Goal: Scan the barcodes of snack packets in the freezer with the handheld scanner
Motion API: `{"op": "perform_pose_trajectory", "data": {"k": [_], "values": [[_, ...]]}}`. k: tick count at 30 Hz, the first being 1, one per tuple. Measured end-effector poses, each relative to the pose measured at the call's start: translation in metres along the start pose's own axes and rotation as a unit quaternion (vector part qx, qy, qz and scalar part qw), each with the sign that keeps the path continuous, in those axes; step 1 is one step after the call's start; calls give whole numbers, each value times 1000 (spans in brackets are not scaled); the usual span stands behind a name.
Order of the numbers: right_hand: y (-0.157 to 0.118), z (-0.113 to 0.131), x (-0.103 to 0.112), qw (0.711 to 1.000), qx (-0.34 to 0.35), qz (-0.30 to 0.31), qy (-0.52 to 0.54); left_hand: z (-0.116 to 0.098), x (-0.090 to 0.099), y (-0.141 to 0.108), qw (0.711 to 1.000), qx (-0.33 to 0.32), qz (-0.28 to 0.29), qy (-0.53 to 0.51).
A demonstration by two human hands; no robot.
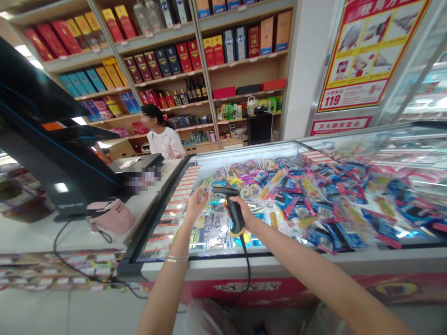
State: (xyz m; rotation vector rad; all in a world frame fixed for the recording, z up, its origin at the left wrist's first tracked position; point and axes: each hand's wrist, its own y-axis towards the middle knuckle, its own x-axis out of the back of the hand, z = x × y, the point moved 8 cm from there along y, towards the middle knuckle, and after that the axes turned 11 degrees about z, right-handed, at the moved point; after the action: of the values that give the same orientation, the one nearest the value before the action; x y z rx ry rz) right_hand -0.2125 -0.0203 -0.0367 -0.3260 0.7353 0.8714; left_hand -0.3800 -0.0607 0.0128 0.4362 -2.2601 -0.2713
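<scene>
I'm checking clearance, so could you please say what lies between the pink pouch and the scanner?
The head view shows the freezer's black rim, striped strips and the left hand between pouch and scanner.

The sole view is worn on the person's head, looking forward and down over a glass-topped freezer [240, 264] near the lower middle of the frame. It takes in the bench [31, 237] at left and, farther off, the shelves [206, 77] across the top.
</scene>
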Motion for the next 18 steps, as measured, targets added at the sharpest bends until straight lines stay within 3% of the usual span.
{"op": "perform_pose_trajectory", "data": {"k": [18], "values": [[4,1,5,999,30,-6,14,-3,3,-1,1000,-4,-15,-2]]}}
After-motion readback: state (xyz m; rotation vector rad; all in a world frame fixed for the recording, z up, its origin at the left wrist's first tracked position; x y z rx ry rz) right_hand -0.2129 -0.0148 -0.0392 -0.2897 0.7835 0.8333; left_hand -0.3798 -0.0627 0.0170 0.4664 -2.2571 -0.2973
